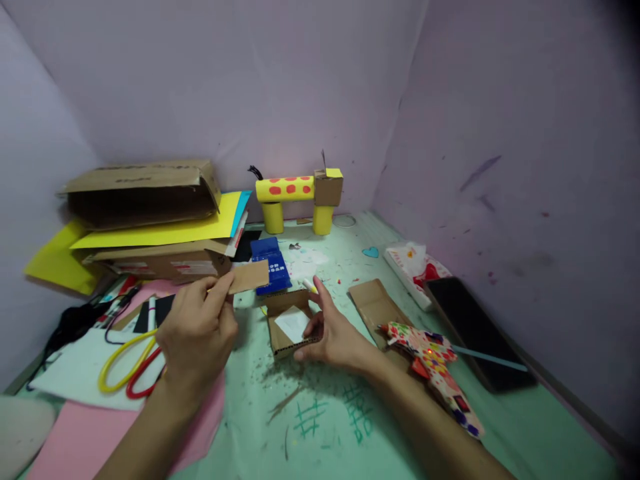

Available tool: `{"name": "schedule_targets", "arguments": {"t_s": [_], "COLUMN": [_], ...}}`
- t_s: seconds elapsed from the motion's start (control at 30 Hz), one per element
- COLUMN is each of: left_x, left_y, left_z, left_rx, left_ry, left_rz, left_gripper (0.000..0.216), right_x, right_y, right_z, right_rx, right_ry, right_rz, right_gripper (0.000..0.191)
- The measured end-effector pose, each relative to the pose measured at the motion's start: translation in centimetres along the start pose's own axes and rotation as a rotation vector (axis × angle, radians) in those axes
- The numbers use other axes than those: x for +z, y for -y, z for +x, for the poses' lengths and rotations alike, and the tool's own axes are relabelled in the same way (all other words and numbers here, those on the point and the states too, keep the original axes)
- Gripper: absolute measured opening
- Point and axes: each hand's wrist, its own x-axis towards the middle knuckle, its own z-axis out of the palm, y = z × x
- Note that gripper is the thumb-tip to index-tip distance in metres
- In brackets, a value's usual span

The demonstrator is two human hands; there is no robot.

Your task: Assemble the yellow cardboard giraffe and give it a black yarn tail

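My left hand (203, 317) pinches a small flat piece of cardboard (253, 277) between thumb and fingers, raised above the table. In the middle of the table sits a small open cardboard box (275, 337) with a white piece of paper (291, 324) inside. My right hand (333, 330) grips the box at its right side, thumb by the near wall, some fingers reaching inside and the index finger pointing up. Right of this hand lies a flower-patterned hot glue gun (435, 363) with a pale blue glue stick (493, 358) in its back and a small light on.
A yellow spotted cardboard animal (287, 189) stands at the back. Left are stacked boxes (150, 187), yellow and red-handled scissors (127, 360) and pink paper (85, 440). A blue packet (267, 250), a cardboard strip (380, 303) and a dark phone (470, 327) lie around.
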Motion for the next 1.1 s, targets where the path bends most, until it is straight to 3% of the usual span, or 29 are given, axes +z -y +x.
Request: {"name": "schedule_targets", "arguments": {"t_s": [0.1, 0.23, 0.4, 0.6, 0.73, 0.83, 0.93, 1.03, 1.1], "left_x": [-1.3, -2.2, -1.5, -0.7, -0.6, -1.3, -2.3, -2.4, -1.8], "left_y": [-1.2, -3.7, -5.2, -5.9, -6.0, -3.9, -0.3, 2.4, 2.7], "left_z": [0.0, -0.6, -1.1, -1.3, -1.7, -1.2, -0.5, -0.7, -1.2], "left_rx": [0.144, 0.391, 0.472, 0.4, 0.382, 0.263, 0.061, -0.028, -0.097], "left_ry": [-0.04, 0.077, 0.218, 0.311, 0.475, 0.547, 0.667, 0.857, 1.004], "left_rz": [-0.104, -0.195, -0.288, -0.185, -0.514, -0.701, -0.66, -0.666, -0.771], "left_gripper": [0.035, 0.034, 0.026, 0.034, 0.04, 0.042, 0.045, 0.078, 0.098], "right_x": [0.5, 0.7, -0.1, -0.3, 0.0, 0.2, 0.2, 0.3, 0.5], "right_y": [-0.5, -0.6, 0.0, 0.1, -0.3, -0.4, 0.0, 0.3, 0.2], "right_z": [-0.2, -0.5, -0.9, -1.3, -1.3, -1.2, -1.3, -1.3, -1.2], "right_rx": [-0.039, -0.151, -0.266, -0.265, -0.375, -0.278, -0.197, -0.171, -0.164], "right_ry": [-0.082, -0.08, -0.042, -0.028, -0.031, -0.054, -0.044, -0.033, -0.031], "right_rz": [0.022, 0.07, -0.042, -0.278, -0.276, -0.247, -0.234, -0.207, -0.174], "right_gripper": [0.134, 0.127, 0.125, 0.119, 0.104, 0.11, 0.117, 0.119, 0.118]}}
